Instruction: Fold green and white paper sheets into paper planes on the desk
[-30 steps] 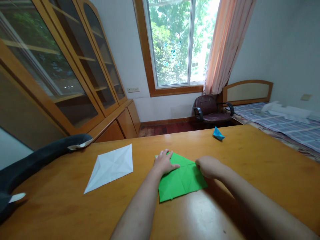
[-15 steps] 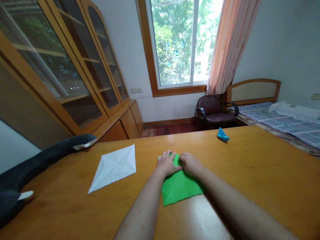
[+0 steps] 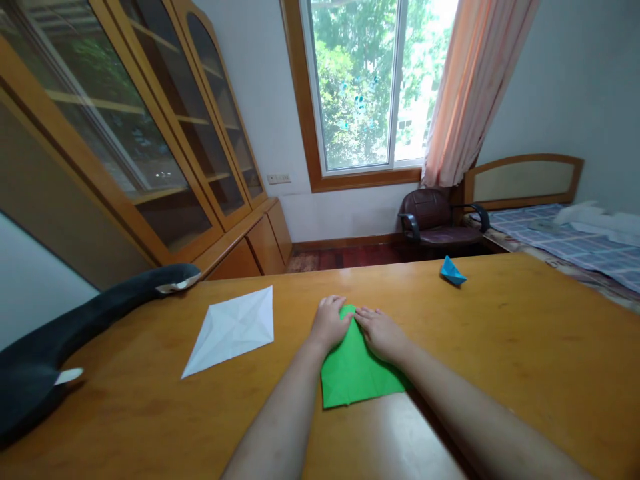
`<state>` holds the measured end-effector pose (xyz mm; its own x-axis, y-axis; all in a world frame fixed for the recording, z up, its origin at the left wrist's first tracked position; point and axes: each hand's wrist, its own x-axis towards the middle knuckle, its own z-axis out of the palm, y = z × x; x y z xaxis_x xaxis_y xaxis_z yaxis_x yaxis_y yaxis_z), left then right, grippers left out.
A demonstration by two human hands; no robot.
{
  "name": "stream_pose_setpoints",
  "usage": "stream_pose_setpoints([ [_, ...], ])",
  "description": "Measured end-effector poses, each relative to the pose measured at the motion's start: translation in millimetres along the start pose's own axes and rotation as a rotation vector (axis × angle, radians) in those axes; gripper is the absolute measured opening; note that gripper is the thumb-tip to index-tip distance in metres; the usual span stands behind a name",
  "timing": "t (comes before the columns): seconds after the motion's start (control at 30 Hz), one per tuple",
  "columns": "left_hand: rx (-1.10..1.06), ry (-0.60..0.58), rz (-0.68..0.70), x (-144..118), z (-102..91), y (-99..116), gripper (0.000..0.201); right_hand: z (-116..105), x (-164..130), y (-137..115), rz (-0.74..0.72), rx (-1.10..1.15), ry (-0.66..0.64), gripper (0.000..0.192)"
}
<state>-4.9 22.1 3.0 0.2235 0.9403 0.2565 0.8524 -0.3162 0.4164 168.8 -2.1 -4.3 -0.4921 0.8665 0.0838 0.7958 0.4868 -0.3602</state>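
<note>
A folded sheet of green paper (image 3: 357, 373) lies on the table in front of me, its narrow end pointing away. Creases show across its wide near part. My left hand (image 3: 330, 325) grips the upper left edge, thumb on top of the paper and fingers curled at the far end. Against the upper right edge rests my right hand (image 3: 383, 333), open, its fingers stretched toward the paper's tip. The hands are close together but apart, and they hide both slanted edges of the sheet.
To the left on the wooden table (image 3: 525, 373) are a creased white paper (image 3: 237, 331) and a dark plush toy (image 3: 95, 327). A small blue folded paper boat (image 3: 453, 272) sits near the far edge at right. Beyond stand a chair (image 3: 427, 217) and a bed (image 3: 540, 227).
My left thumb has drawn back from the paper's middle toward its left edge. The fingers of my right hand, curled before, now lie straighter along the right edge. The view has shifted slightly.
</note>
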Motion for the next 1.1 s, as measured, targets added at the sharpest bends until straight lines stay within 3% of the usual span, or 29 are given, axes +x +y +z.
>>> stream_pose_setpoints([
  [0.17, 0.076, 0.111, -0.331, 4.9, -15.8, -4.0, 0.056, 1.9, 3.5, 2.6, 0.038, -0.054, -0.056, 0.051],
  [0.27, 0.043, 0.034, -0.509, 7.3, -24.0, -12.5, 0.072, 1.7, 7.7, 3.2, 0.064, -0.055, -0.063, 0.052],
  [0.37, -0.01, -0.022, -0.579, 9.3, -27.5, -20.7, 0.075, 1.0, 10.5, 2.3, 0.09, -0.049, -0.066, 0.052],
  [0.6, -0.017, -0.061, -0.578, 8.0, -30.1, -18.7, 0.059, 1.2, 10.8, 1.8, 0.1, -0.049, -0.084, 0.056],
  [0.77, 0.035, -0.079, -0.59, 5.2, -31.0, -10.9, 0.062, 1.1, 10.2, 2.7, 0.09, -0.051, -0.086, 0.057],
  [0.9, 0.02, -0.016, -0.568, 0.2, -24.6, -10.7, 0.077, 0.6, 10.0, 2.0, 0.088, -0.055, -0.085, 0.056],
  [1.0, -0.021, 0.03, -0.501, -4.6, -18.1, -12.2, 0.083, 0.4, 9.8, 1.6, 0.086, -0.054, -0.079, 0.057],
  [1.1, -0.087, 0.078, -0.374, -7.6, -14.9, -11.7, 0.075, 0.6, 10.0, 2.1, 0.089, -0.056, -0.08, 0.057],
])
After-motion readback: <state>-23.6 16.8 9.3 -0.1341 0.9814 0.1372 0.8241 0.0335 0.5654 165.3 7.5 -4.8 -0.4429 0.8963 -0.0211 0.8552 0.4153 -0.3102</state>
